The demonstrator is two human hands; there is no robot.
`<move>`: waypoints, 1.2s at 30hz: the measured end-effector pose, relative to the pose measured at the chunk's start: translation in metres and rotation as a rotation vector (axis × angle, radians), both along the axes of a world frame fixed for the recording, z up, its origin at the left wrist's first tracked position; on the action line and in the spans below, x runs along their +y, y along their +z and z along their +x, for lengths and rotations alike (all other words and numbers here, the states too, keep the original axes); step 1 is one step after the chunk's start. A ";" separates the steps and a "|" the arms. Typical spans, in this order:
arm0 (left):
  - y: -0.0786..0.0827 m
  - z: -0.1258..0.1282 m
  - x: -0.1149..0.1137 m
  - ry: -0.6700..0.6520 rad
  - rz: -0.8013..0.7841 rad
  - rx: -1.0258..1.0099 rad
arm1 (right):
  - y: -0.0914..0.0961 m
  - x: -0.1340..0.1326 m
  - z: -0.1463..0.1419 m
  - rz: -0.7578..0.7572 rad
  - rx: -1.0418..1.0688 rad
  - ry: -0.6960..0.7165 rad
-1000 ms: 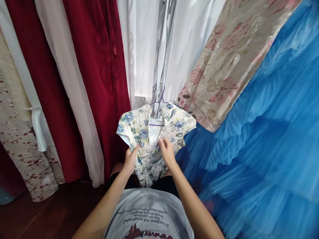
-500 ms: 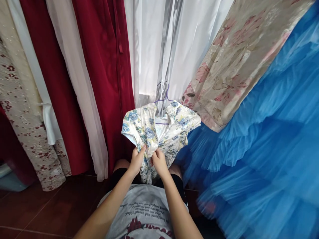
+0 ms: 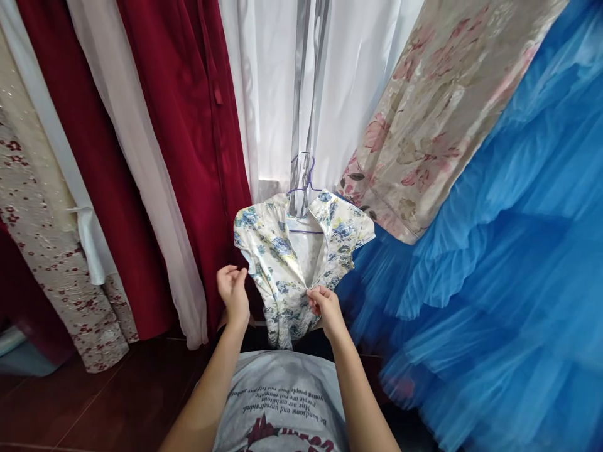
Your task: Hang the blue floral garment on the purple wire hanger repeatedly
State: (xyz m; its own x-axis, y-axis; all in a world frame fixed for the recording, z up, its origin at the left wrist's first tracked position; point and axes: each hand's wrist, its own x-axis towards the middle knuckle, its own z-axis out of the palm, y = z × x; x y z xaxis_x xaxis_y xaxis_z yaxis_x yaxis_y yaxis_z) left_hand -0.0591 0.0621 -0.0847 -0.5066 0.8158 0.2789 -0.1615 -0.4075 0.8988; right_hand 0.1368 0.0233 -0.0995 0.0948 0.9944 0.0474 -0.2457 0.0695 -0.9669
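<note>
A white dress with blue flowers [image 3: 268, 242] hangs in front of me on a thin purple hanger [image 3: 311, 179]. Its neckline gapes in a deep V, with the hanger's lower bar showing across it. My right hand [image 3: 325, 304] pinches the front edge at the bottom of that V. Just left of the dress, below its armhole, my left hand [image 3: 233, 292] is held up with thumb and fingers apart and nothing visible between them. The skirt's lower part bunches down toward my lap.
Dark red gowns [image 3: 183, 157] and a pale sheer drape [image 3: 136, 150] hang on the left. Behind the dress falls a white gown [image 3: 273, 94] with grey ribbons. On the right are a beige floral dress [image 3: 452, 125] and a wide blue tulle skirt [image 3: 518, 282]. Below lies a dark red tiled floor [image 3: 122, 402].
My left hand has let go of the dress front and moved left. My right hand has shifted slightly right, and the neckline is spread wider.
</note>
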 end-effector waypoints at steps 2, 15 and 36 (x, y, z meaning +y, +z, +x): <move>-0.005 -0.003 -0.005 0.140 0.039 0.048 | 0.001 -0.003 0.006 -0.018 -0.001 -0.001; -0.025 0.062 -0.034 -0.340 0.131 0.794 | 0.064 0.008 0.018 -0.005 -0.054 0.069; 0.161 0.061 0.068 -0.199 0.630 1.019 | 0.193 0.082 0.019 0.271 -0.154 -0.094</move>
